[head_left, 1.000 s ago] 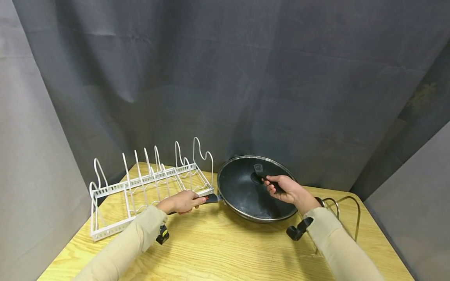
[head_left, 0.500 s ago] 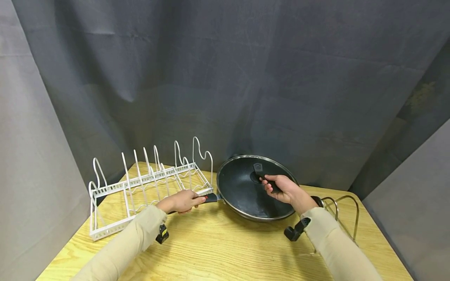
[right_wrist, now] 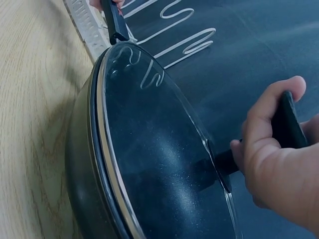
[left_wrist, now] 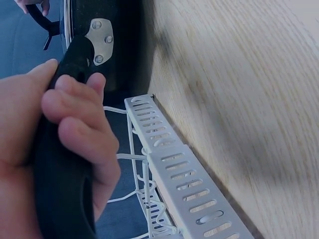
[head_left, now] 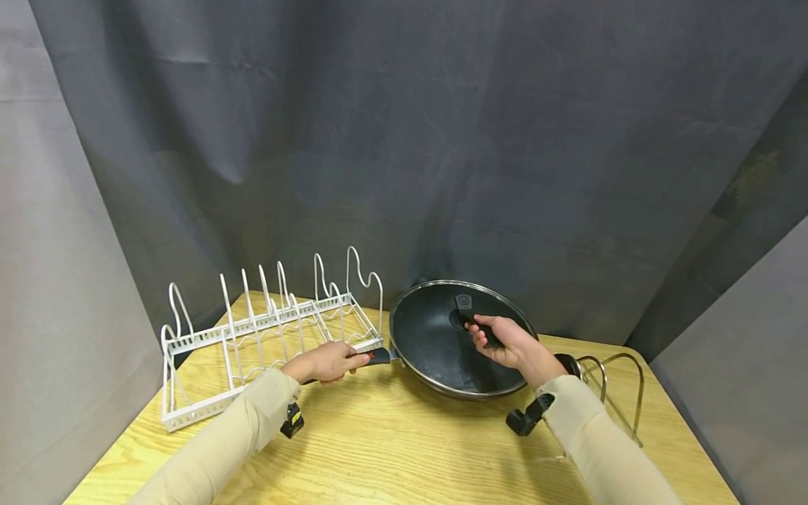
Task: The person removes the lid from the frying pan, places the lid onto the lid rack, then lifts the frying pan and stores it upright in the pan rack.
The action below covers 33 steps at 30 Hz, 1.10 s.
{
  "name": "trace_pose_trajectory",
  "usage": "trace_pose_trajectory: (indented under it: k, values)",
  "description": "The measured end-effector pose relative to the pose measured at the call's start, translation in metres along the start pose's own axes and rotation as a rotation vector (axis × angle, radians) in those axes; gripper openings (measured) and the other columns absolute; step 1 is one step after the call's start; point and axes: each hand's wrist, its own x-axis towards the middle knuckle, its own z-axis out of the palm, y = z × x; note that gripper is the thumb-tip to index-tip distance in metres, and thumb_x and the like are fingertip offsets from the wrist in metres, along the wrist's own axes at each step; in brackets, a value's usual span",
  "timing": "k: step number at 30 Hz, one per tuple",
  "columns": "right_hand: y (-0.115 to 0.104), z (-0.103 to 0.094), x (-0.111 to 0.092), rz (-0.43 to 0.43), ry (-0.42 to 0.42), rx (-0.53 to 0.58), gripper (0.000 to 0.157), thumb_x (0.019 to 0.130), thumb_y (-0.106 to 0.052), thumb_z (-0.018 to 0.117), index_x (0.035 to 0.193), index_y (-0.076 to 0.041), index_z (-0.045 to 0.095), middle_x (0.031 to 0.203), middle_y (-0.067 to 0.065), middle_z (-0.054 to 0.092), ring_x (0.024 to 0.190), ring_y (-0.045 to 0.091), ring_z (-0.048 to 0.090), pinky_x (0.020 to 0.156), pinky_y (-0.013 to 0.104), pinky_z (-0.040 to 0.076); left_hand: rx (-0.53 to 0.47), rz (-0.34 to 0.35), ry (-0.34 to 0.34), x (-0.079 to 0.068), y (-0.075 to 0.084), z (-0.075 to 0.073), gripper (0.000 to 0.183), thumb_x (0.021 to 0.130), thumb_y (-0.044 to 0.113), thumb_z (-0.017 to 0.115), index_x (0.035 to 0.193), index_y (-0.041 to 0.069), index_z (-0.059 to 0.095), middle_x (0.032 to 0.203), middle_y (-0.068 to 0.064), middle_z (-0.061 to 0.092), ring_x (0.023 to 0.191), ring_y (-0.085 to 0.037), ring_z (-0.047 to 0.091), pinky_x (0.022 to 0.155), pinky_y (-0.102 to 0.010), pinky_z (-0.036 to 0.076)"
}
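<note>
- The left hand has its fingers curled round the pan handle, clamped on it; a red mark shows just ahead of their tips.
- From those fingers the handle runs rightward to a bright metal bracket, which joins it to the dark pan.
- So the pan lies to the right of the left fingers, and below and left of the right ones.
- The right hand has its fingers wrapped about the black lid handle, clamped on it; one finger reaches up along its side.
- Under these fingers the glass lid covers the pan's mouth, its metal rim running round their far and left sides.
- Beyond the left fingers and to their left stands a white wire rack; its slotted front rail passes near them, and whether it touches the handle I cannot tell.
- To the right of the right fingers, past the wrist, wire loops stand on the wooden desk.
- Well beyond both sets of fingers hangs a dark grey curtain.
</note>
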Motion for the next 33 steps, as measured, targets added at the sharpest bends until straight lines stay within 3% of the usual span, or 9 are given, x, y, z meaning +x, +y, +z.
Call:
trace_pose_trajectory:
  k: [15,24,33]
  values:
    - [0.004,0.006,0.000,-0.028,0.037,0.016,0.030,0.104,-0.019,0.034,0.118,0.006,0.043,0.069,0.001,0.051,0.052,0.004,0.046,0.048,0.013,0.037,0.023,0.016,0.020,0.001,0.001,0.001,0.045,0.101,0.038,0.043,0.081,0.001,0.061,0.044,0.005,0.040,0.033,-0.008,0.034,0.037,-0.023,0.028]
    - [0.006,0.010,0.002,-0.054,0.051,0.040,0.029,0.104,-0.017,0.034,0.106,0.007,0.050,0.077,0.006,0.060,0.052,0.006,0.051,0.049,0.015,0.041,0.032,0.019,0.018,0.001,0.000,0.001,0.047,0.101,0.038,0.042,0.085,-0.002,0.062,0.045,0.004,0.041,0.034,-0.008,0.034,0.037,-0.023,0.028]
    - [0.009,0.015,0.004,-0.070,0.056,0.050,0.030,0.104,-0.017,0.031,0.100,0.002,0.054,0.067,0.001,0.050,0.050,0.006,0.045,0.048,0.015,0.037,0.034,0.008,0.020,0.001,-0.001,0.001,0.047,0.101,0.038,0.043,0.084,-0.001,0.062,0.044,0.004,0.040,0.034,-0.009,0.034,0.038,-0.023,0.029]
